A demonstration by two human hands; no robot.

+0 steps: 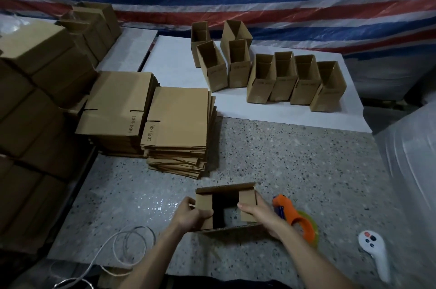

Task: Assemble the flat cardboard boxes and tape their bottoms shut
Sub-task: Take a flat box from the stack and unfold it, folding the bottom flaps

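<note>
The opened cardboard box (225, 188) sits on the speckled tabletop (306, 159) beside the tape dispenser (291, 216), with the left hand (192, 215) and right hand (260, 214) each keeping a closed grip on a short end flap, and these flaps may spring back if one hand lets go to fetch the tape.

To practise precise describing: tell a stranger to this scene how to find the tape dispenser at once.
Start at the speckled grey surface in the foreground, where a person holds a small open box. Just beyond the right hand lies the tape dispenser. It alone is bright orange, with a roll of clear tape, unlike the white controller farther right.
</note>
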